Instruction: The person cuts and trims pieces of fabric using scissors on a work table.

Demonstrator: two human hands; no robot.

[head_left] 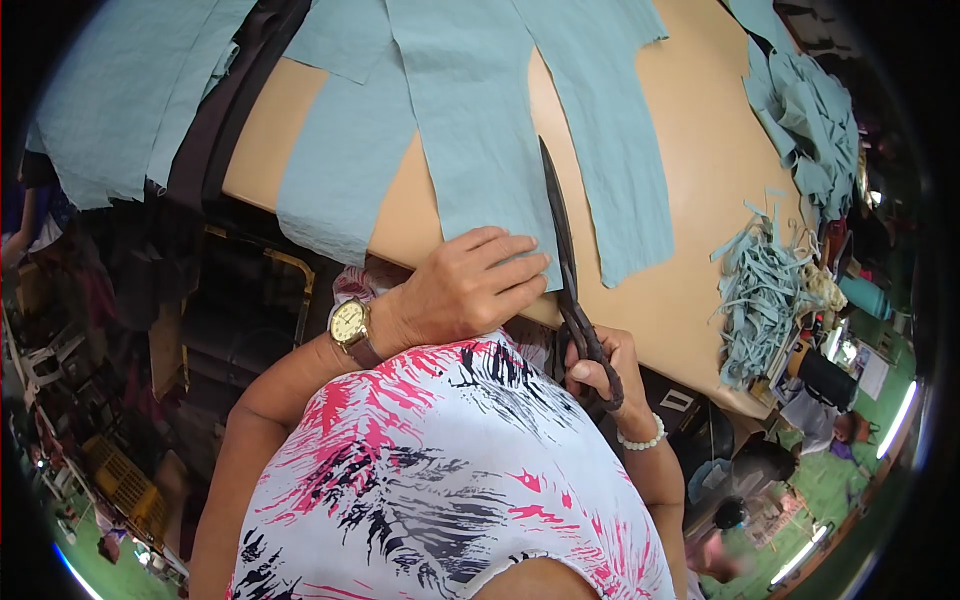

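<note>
Spanning the upper middle and right of the frame, the table [715,130] gives the cloth [475,130] a flat bed, presumably so that it lies smooth; the cloth runs down from the top edge at centre, its lower end near the table's edge, within easy reach. Strips [760,300] sit heaped at the right, well apart from it, perhaps so they do not tangle with it. The scissors [563,240] point up the frame along the cloth's right side, blades together or nearly so, seemingly lined up with that edge. At centre, the left hand [475,280] lies palm down on the lower end, fingers extended and grasping nothing, likely steadying it by light pressure. Right of it and lower, the right hand [630,380] grasps the scissors by their handles, beyond the table's edge, which seems to give it room below the tabletop.
</note>
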